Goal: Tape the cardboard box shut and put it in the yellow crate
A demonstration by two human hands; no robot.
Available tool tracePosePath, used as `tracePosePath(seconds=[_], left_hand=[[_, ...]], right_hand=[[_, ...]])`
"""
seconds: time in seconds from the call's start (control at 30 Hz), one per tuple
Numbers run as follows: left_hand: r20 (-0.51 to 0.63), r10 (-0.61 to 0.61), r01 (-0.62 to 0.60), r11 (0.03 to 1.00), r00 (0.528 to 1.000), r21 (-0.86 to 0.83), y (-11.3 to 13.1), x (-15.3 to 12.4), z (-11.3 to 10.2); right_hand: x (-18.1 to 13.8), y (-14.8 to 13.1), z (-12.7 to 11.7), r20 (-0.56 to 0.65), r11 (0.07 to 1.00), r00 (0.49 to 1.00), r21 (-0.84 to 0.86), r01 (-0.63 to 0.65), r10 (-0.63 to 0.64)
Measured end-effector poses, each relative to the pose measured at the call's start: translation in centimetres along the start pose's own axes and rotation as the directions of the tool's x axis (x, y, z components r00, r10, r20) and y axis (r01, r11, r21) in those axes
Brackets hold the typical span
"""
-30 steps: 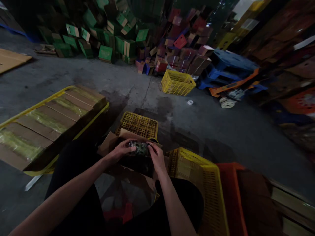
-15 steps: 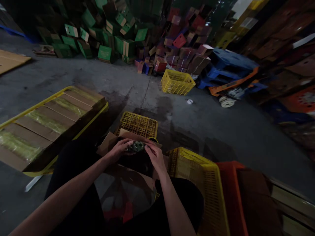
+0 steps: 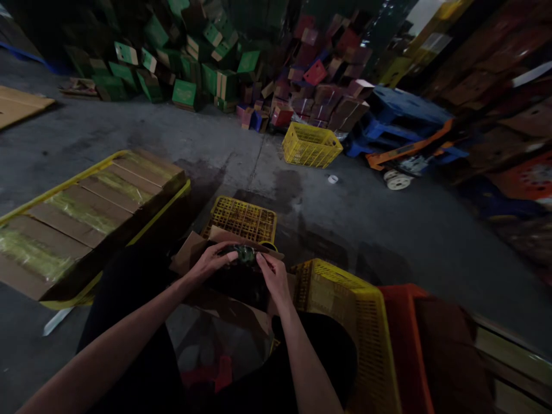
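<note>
Between my hands is a small dark green bundle (image 3: 246, 255) with a shiny, clear-looking wrap; its exact kind is too dark to make out. My left hand (image 3: 214, 259) grips its left end, thumb lying across the near side. At the right end, my right hand (image 3: 271, 270) pinches it with thumb and fingertips. Both hands are over an open cardboard box (image 3: 190, 253) with its flaps spread, set between my knees. The dark inside of the box hides what it holds. Behind the box lies an upturned yellow crate (image 3: 244, 218).
To my left, a yellow-rimmed rack (image 3: 123, 154) carries taped cartons (image 3: 86, 204). A yellow crate (image 3: 345, 276) and a red crate (image 3: 405, 322) stand close on my right. Farther off are another yellow crate (image 3: 311, 146), an orange pallet jack (image 3: 409, 149), blue pallets (image 3: 383, 115) and heaped green boxes (image 3: 185, 92).
My left hand has shifted its grip, its thumb now reaching farther over the bundle. The bundle and my right hand have moved slightly right.
</note>
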State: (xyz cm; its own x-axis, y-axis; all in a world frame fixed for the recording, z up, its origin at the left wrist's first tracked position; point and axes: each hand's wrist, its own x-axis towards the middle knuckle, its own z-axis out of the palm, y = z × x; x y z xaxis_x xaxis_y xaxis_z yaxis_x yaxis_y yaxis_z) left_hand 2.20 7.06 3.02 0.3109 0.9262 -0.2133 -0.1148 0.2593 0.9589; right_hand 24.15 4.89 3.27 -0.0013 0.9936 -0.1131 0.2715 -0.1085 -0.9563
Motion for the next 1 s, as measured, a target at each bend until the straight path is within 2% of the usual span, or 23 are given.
tracePosePath(seconds=[0.1,0.17,0.27,0.37,0.47,0.57,0.73,0.87,1.0], left_hand=[[-0.054,0.133,-0.128,0.987,0.990,0.093,1.0,-0.5,0.2],[-0.098,0.167,-0.157,0.982,0.981,0.106,1.3,-0.6,0.2],[-0.182,0.128,-0.115,0.990,0.975,0.082,1.5,-0.6,0.1],[-0.237,0.108,-0.097,0.993,0.966,0.060,1.1,-0.5,0.1],[-0.291,0.104,-0.102,0.995,0.951,0.025,0.6,-0.4,0.2],[-0.326,0.091,-0.096,0.995,0.941,0.001,0.2,-0.3,0.2],[-0.292,0.053,-0.073,0.996,0.955,-0.059,-0.1,0.1,-0.1],[-0.218,-0.073,0.021,0.973,0.973,-0.229,-0.5,0.4,-0.7],[-0.181,-0.203,0.153,0.954,0.962,-0.258,-0.6,0.4,-0.7]], right_hand=[[0.1,0.0,0.0,0.005,1.000,1.000,-0.003,-0.002,0.002],[0.2,0.0,-0.1,0.005,1.000,1.000,-0.011,-0.004,0.004],[0.3,0.1,-0.1,0.009,1.000,1.000,-0.006,-0.010,0.010],[0.3,0.3,0.2,-0.003,0.986,0.996,0.137,-0.090,0.091],[0.3,0.5,0.7,0.002,0.932,0.983,0.315,-0.177,0.186],[0.4,0.5,1.0,0.017,0.909,0.978,0.365,-0.201,0.209],[0.6,0.5,0.4,-0.037,0.959,0.994,0.269,-0.094,0.107],[0.3,-0.1,-0.3,-0.090,0.996,0.996,0.077,0.036,-0.029],[-0.1,-1.1,-0.4,-0.069,0.994,0.991,-0.020,0.110,-0.111]])
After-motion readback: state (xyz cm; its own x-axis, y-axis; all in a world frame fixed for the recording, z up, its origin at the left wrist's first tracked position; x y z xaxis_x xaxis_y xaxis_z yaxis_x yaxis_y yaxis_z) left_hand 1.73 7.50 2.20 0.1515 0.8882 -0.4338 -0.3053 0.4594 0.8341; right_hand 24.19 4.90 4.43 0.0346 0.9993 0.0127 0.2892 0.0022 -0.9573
